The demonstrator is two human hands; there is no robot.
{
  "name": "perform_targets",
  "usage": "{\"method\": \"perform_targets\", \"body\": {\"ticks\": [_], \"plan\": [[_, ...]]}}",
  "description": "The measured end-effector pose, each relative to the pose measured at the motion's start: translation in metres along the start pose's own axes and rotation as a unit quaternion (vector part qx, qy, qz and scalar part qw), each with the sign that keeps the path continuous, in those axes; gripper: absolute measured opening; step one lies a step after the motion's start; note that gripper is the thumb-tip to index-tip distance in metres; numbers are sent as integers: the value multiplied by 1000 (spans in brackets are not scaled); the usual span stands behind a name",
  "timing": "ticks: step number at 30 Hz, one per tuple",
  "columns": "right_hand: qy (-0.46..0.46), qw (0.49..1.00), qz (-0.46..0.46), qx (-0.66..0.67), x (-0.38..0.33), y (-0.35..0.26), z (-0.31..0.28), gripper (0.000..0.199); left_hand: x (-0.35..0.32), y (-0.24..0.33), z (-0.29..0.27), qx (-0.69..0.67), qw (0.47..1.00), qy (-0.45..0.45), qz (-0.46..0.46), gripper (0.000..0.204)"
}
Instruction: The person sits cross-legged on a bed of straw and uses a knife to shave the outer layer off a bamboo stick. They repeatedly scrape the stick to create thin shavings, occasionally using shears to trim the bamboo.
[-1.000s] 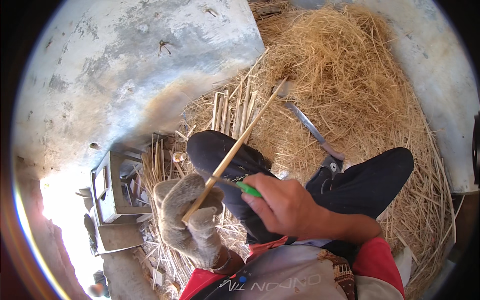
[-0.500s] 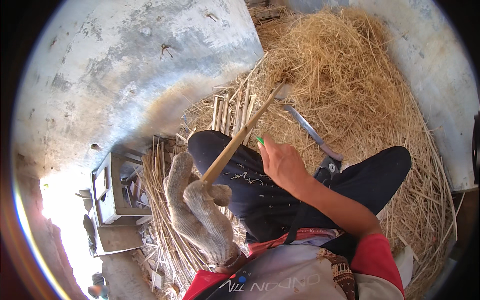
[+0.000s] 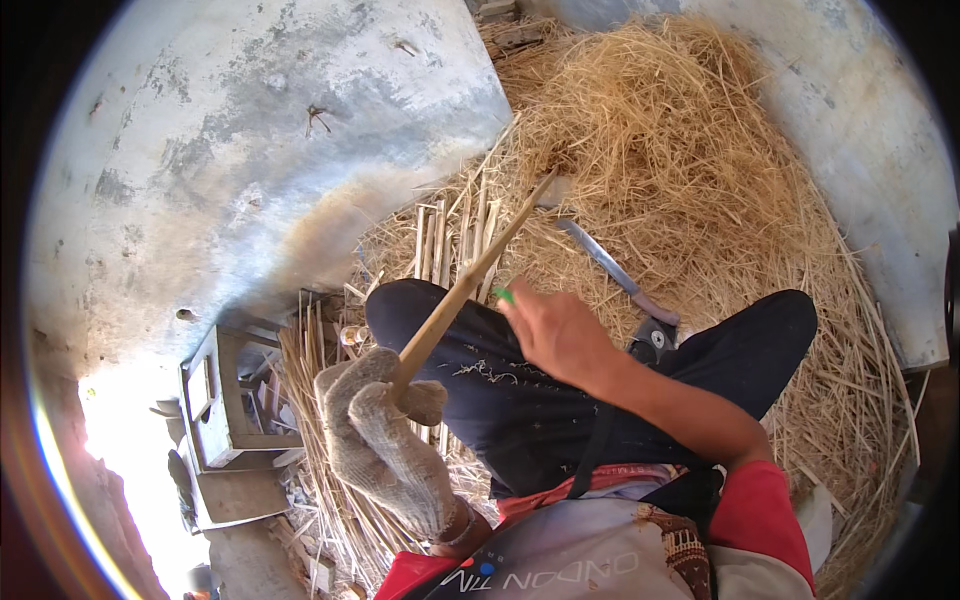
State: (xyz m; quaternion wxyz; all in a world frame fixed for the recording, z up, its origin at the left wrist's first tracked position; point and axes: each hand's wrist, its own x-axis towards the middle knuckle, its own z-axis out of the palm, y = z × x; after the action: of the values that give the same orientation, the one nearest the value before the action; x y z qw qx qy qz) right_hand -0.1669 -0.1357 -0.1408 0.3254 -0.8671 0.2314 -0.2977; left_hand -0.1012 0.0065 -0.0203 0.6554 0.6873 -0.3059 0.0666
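Observation:
My left hand [image 3: 385, 430], in a pale knitted glove, is wrapped round the thick lower end of a long tapering bamboo strip [image 3: 462, 288]. The strip slants up and away to the right, its thin far tip before the straw heap. Just right of the strip, my bare right hand [image 3: 562, 338] is closed on a small green thing [image 3: 504, 295]. Only its green end shows by the fingers; the rest is hidden, so its kind cannot be told. My right hand is above my crossed legs [image 3: 480, 385] in dark trousers, which bear pale shavings.
A machete [image 3: 602, 252] lies beyond my right hand, its handle towards a dark shoe [image 3: 654, 340]. A big heap of dry fibre [image 3: 670, 120] fills the far corner. Split bamboo pieces [image 3: 435, 240] lie by the left wall [image 3: 250, 150]. Long thin strips [image 3: 315, 400] and a wooden frame [image 3: 220, 400] are at left.
My right hand has come slightly nearer to me with the green thing, still beside the strip. My left hand keeps its grip on the strip. The whole view has shifted a little.

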Motion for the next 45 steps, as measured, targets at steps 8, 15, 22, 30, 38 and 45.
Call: {"method": "perform_targets", "body": {"ticks": [8, 15, 22, 30, 38, 45], "plan": [[10, 998, 65, 2, 22, 42, 28, 17, 5, -3, 3, -6, 1000, -1, 15, 31], [-29, 993, 103, -52, 31, 53, 29, 24, 6, -2, 8, -8, 1000, -9, 23, 30], [35, 998, -56, 9, 24, 37, 13, 28, 0, -4, 8, -6, 1000, -10, 28, 29], [-45, 997, 58, -20, 36, 73, 12, 29, 0, -5, 11, 2, 999, -10, 38, 29], [-12, 993, 101, -58, 42, 109, 25, 24, 5, -6, 13, -8, 999, -14, 45, 28], [-63, 951, 77, 294, -17, -8, 12, 26, 11, -7, 5, -8, 998, -11, 54, 27]]}}
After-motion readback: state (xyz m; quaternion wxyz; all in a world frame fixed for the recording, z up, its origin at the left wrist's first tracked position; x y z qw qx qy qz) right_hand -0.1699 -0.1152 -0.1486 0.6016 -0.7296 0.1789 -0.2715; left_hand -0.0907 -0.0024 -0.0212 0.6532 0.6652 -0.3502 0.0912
